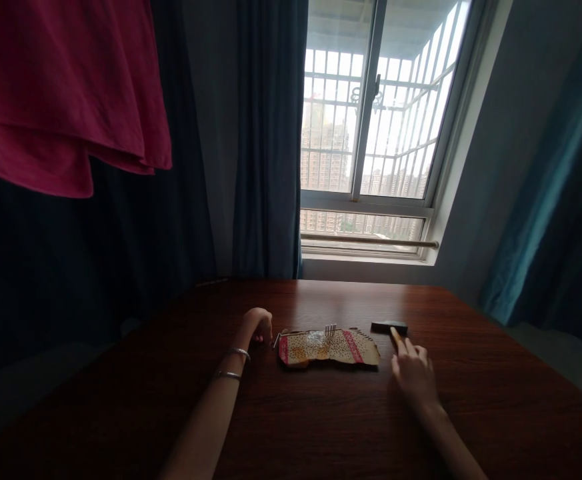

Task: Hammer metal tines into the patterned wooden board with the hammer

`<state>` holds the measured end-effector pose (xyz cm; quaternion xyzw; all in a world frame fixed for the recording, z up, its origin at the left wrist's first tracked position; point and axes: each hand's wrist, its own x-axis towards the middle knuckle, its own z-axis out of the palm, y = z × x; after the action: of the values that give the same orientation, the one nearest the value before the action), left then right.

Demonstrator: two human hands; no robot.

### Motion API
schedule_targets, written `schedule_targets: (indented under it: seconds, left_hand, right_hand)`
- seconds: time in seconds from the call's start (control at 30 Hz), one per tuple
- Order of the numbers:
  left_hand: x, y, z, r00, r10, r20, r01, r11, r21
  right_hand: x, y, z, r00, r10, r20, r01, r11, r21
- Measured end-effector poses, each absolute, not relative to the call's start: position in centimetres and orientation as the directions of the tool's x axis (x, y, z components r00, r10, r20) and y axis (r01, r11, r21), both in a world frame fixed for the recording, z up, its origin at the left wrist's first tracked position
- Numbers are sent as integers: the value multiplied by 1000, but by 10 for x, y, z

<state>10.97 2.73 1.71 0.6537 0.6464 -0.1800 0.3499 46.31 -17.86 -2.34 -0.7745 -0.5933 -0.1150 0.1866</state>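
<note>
A torn piece of cardboard, pierced with many small dark holes and crossed by red bands, lies flat on the table. Several nails stand upright in it near its far edge. My left hand is bent down with curled fingers just off the cardboard's left end; what its fingertips hold, if anything, is hidden. Thin metal pieces, apparently nails, show beside those fingers. On the right, my right hand grips the wooden handle of a hammer, whose dark head rests on or just above the tabletop.
The brown wooden table reaches to the wall under a barred window. Blue curtains hang at both sides. A pink cloth hangs at the upper left.
</note>
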Motion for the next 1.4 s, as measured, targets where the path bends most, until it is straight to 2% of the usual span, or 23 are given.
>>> schedule_targets:
  seconds: [0.03, 0.13, 0.2, 0.43, 0.67, 0.87, 1.0, 1.1, 1.2, 1.3, 1.4]
  left_hand:
    - [108, 27, 17, 102, 712, -695, 969, 87, 231]
    - [105, 27, 17, 98, 700, -707, 970, 90, 224]
    - [104, 26, 17, 84, 707, -702, 973, 92, 209]
    - [104, 22, 18, 120, 707, -697, 975, 48, 216]
    - [110, 20, 18, 143, 757, -637, 977, -7, 211]
    - [106, 23, 13, 235, 786, -572, 950, -62, 305]
    - [103, 26, 16, 317, 789, -526, 909, -95, 405]
    - [107, 25, 27, 445, 772, -454, 817, -142, 559]
    - [117, 20, 41, 586, 737, -335, 675, -216, 706]
    - [134, 13, 51, 680, 701, -216, 527, -262, 809]
    - [150, 7, 52, 727, 678, -105, 400, -295, 868]
  right_hand:
    - [450, -180, -19, 173, 885, 432, 980, -109, -168]
    - [403, -181, -9, -156, 900, 408, 934, 268, -234]
    - [376, -179, -10, -297, 871, 391, 890, 401, -218]
    - [352, -162, -36, -228, 887, 402, 928, 322, -184]
    - [364, -160, -36, -162, 901, 403, 946, 258, -196]
    - [368, -160, -36, -129, 908, 399, 942, 238, -236]
    - [368, -160, -35, -83, 888, 453, 907, 256, -335]
    - [367, -157, -33, -53, 860, 508, 807, 337, -486]
    - [361, -150, -33, 1, 864, 504, 629, 391, -672]
    - [352, -140, -31, 86, 921, 380, 356, 328, -875]
    - [342, -127, -24, 136, 954, 266, 80, 257, -963]
